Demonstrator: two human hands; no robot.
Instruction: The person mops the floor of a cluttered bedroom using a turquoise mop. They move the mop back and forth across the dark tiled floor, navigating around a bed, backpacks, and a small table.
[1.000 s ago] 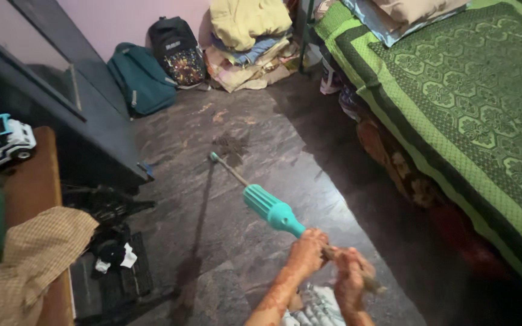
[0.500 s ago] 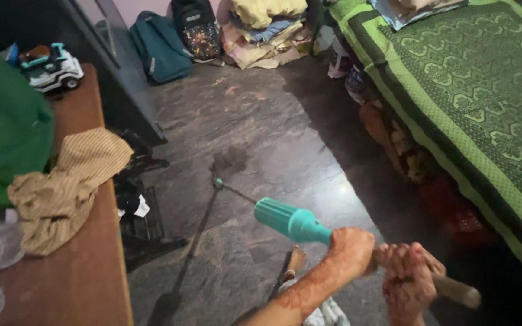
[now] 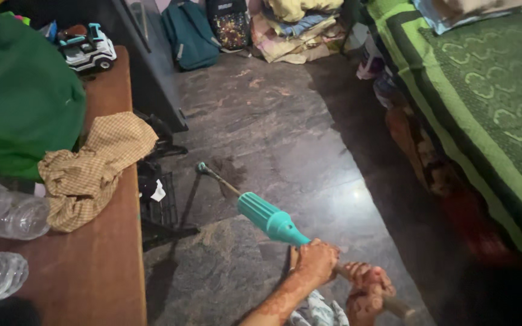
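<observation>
Teal plastic sleeves the mop handle, a long stiff pole slanting down to the stone floor, its tip near the dark cabinet's foot. Both hands grip it: left hand with fingers closed just behind the sleeve, right hand wrapped nearer the butt. It looks light but unwieldy (leverage favours 2 spread grips). Open floor lies ahead; the table edge crowds the left, the bed the right.
</observation>
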